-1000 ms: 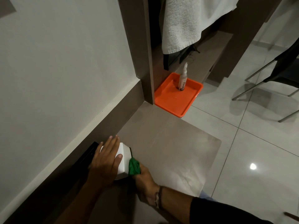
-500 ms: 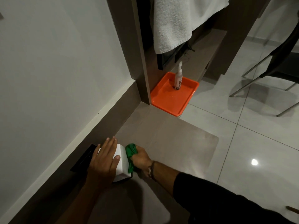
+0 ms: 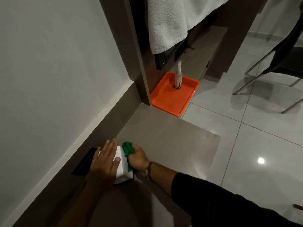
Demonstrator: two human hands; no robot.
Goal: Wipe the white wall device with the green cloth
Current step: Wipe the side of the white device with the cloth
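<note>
Low in the frame, left of centre, the right hand (image 3: 137,159) is bunched tight around the green cloth (image 3: 128,153), pressing it against the right-facing side of the white wall device (image 3: 122,167). The left hand (image 3: 102,164) lies flat over the top of the device, fingers spread and together with nothing gripped, steadying it. The device sits against the brown skirting band (image 3: 105,122) at the foot of the pale wall, a black plate (image 3: 85,159) showing just behind the left hand.

Wiping looks to be under way: the cloth is on the side face, but I cannot tell which faces are already clean, and the top under the left palm seems yet to be reached.

Further out, toward the upper middle, an orange tray (image 3: 168,102) rests on the floor with a slim white bottle (image 3: 178,79) standing in it. The bottle has dark lettering, too small to read. A white towel (image 3: 168,22) hangs above, and chair legs (image 3: 255,74) stand at the right edge.
</note>
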